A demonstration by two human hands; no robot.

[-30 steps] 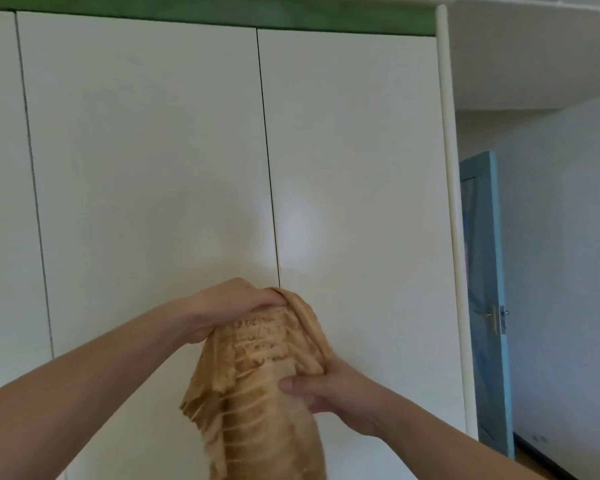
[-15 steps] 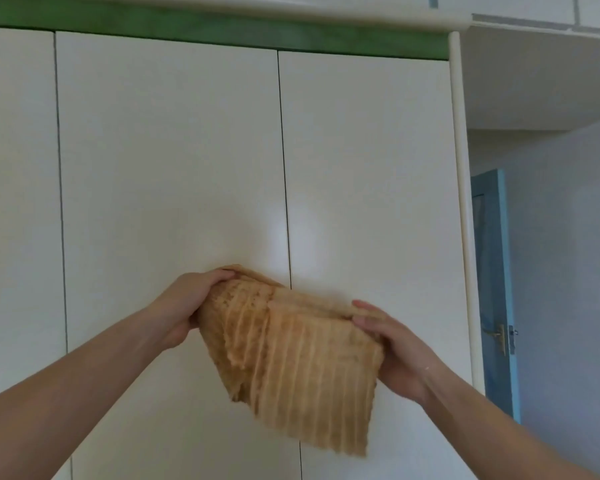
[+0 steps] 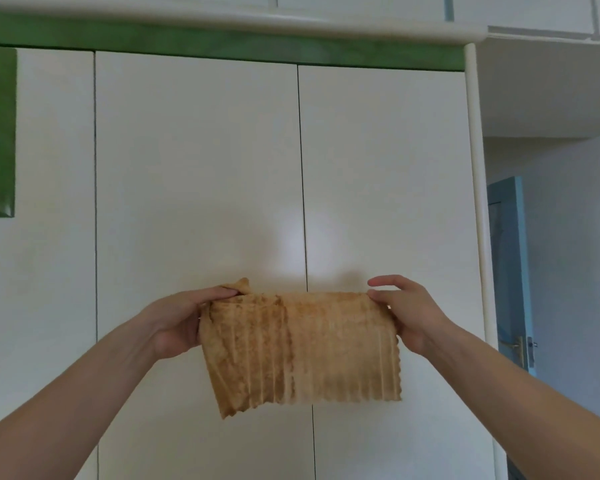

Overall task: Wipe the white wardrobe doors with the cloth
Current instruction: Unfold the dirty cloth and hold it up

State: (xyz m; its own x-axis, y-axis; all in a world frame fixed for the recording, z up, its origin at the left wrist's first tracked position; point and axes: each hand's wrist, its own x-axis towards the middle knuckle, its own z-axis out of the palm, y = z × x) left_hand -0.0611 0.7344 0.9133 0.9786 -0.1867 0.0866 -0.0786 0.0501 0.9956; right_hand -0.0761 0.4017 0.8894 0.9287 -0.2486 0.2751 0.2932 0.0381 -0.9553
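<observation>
Cloth [image 3: 302, 344] is hanging stretched before the wardrobe doors [image 3: 194, 168], left hand [image 3: 181, 323] and right hand [image 3: 406, 313] each pinching a top corner, so pressing it flat is probably coming next.

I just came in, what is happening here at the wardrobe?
A person faces the white wardrobe doors and holds a tan ribbed cloth spread out between both hands. The left hand grips its upper left corner and the right hand pinches its upper right corner, so the cloth hangs flat in front of the seam between two doors. Whether it touches the doors cannot be told. The wiping does not seem to have begun.
</observation>
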